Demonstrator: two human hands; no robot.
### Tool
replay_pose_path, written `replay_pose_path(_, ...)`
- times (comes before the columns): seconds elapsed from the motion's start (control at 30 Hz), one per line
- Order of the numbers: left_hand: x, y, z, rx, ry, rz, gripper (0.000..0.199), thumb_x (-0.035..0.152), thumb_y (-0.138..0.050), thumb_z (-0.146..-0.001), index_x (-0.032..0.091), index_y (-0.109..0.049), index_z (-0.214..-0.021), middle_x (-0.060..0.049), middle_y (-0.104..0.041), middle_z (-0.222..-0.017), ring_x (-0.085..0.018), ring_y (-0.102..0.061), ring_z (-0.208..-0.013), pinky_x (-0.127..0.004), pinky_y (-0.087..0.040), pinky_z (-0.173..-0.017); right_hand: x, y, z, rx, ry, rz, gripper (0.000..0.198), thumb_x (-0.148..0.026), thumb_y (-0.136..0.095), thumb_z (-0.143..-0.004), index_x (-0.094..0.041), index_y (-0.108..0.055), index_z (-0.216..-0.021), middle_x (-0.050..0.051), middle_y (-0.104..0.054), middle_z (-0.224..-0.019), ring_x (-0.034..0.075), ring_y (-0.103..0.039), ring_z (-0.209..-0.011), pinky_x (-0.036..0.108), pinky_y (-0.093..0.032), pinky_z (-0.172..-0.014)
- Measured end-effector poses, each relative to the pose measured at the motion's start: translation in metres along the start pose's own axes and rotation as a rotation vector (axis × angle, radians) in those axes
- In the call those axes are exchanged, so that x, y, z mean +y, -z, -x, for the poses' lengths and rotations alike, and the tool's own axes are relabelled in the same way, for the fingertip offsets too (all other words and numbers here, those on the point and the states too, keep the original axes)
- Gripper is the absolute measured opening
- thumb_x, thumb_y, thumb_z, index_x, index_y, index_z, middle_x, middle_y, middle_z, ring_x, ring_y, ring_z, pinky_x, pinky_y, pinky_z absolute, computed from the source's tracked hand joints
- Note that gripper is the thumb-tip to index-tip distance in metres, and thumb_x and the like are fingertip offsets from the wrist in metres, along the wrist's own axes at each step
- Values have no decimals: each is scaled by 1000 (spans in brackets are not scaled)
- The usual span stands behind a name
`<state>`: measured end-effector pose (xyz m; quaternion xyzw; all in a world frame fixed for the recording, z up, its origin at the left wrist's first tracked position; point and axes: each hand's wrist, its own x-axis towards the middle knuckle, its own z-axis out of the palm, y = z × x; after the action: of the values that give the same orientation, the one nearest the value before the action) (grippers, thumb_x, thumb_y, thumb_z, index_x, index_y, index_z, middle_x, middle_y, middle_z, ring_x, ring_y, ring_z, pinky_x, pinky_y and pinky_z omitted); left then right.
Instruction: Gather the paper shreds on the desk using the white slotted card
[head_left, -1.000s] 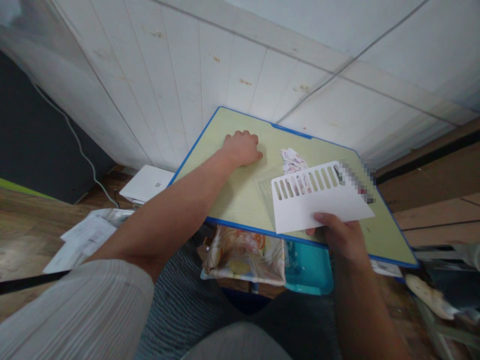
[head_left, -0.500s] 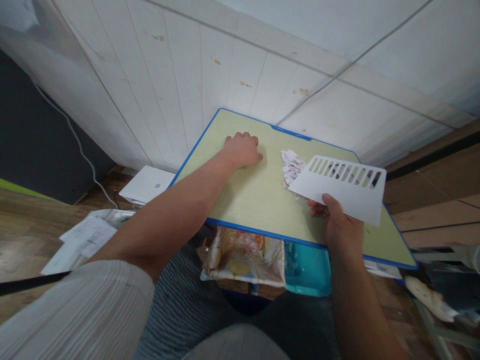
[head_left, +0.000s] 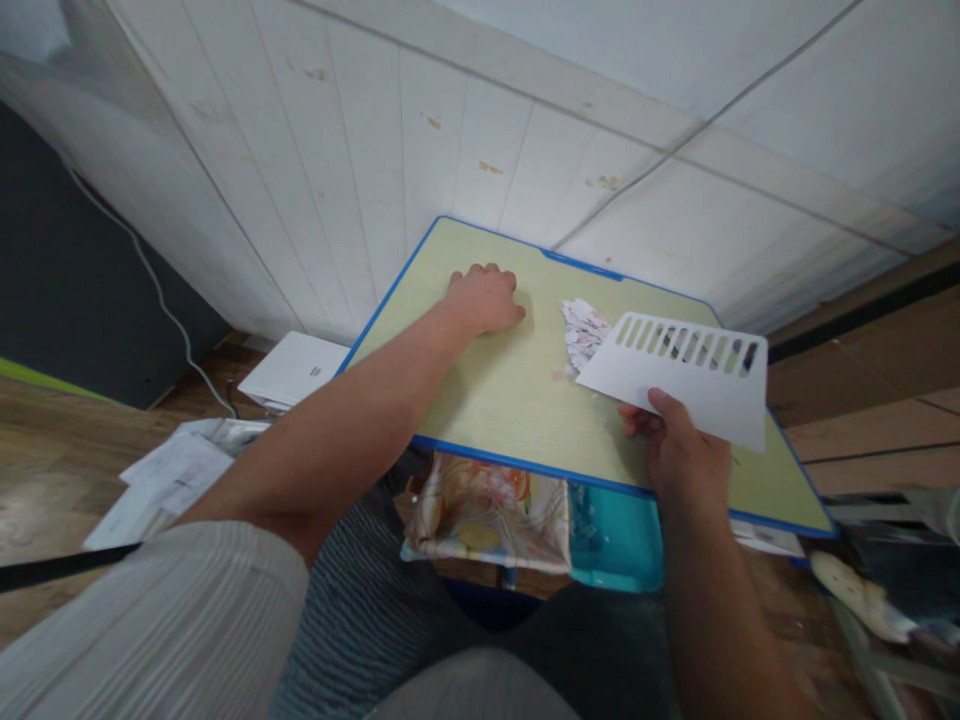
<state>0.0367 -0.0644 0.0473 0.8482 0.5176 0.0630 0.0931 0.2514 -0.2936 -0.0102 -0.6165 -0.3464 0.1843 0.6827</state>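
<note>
My right hand grips a white slotted plastic scraper, thumb on top and fingers beneath. The row of slots lies along its far edge. Its left end meets, or partly covers, a heap of torn paper scraps on the yellow-green tabletop; how much of the heap is hidden I cannot tell. One small pinkish scrap lies apart, just left of the scraper's corner. My left hand rests palm down on the tabletop, left of the heap, holding nothing. Its fingers are bent and the thumb sticks out.
A blue rim edges the table, which stands against a white panelled wall. Below the front edge are a patterned cloth or bag and a teal tray. At left are a white box and papers.
The scraper has shifted very slightly and tilted a little in my right hand. The small pinkish scrap now shows farther left of its corner. My left hand has stayed in place.
</note>
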Motion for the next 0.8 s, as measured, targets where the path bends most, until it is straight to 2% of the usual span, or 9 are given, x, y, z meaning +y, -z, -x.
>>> replay_pose_path(0.2, 0, -1, -1, 2, -10, 5, 67, 53, -63, -110, 24, -73, -170, -18, -65, -181, -41, -58, -167, -55, -49, -137, 0, 2, 0, -72, 17, 197, 36, -54, -92, -93, -20, -83, -101, 7, -89, -85, 22, -73, -59, 38, -63, -65)
replay_pose_path(0.3, 0, -1, -2, -2, -6, 1, 68, 53, -63, -110, 24, -72, -171, -18, -65, -181, -41, -58, -167, -56, -49, -137, -2, 2, -1, -144, 34, 266, 40, -59, -90, -96, -20, -85, -99, 8, -91, -90, 22, -75, -65, 40, -66, -76)
replay_pose_path(0.43, 0, 0, -1, -1, -6, 0, 67, 54, -63, -110, 28, -72, -171, -16, -65, -182, -41, -58, -166, -56, -49, -137, -5, 5, -2, -220, 49, 348, 36, -57, -87, -99, -23, -86, -88, 7, -89, -85, 26, -78, -75, 47, -66, -97)
replay_pose_path(0.5, 0, 0, -1, 1, -10, 5, 68, 54, -63, -110, 26, -72, -171, -17, -65, -181, -41, -58, -166, -56, -49, -137, -7, 8, -1, -239, 34, 358, 35, -53, -87, -97, -25, -83, -77, 6, -87, -79, 29, -79, -78, 50, -66, -102)
replay_pose_path(0.6, 0, -1, -1, 4, -10, 5, 68, 53, -63, -109, 26, -72, -171, -18, -65, -181, -41, -58, -166, -57, -49, -136, -10, 10, 2, -251, 33, 315, 33, -46, -89, -93, -28, -77, -68, 4, -82, -72, 30, -77, -76, 51, -67, -98)
replay_pose_path(0.8, 0, 0, -1, -6, -7, 11, 68, 53, -64, -109, 27, -72, -172, -17, -64, -182, -42, -57, -166, -58, -48, -137, -6, 12, 6, -233, 65, 168, 24, -39, -93, -84, -29, -74, -73, 1, -74, -65, 31, -76, -73, 51, -70, -91)
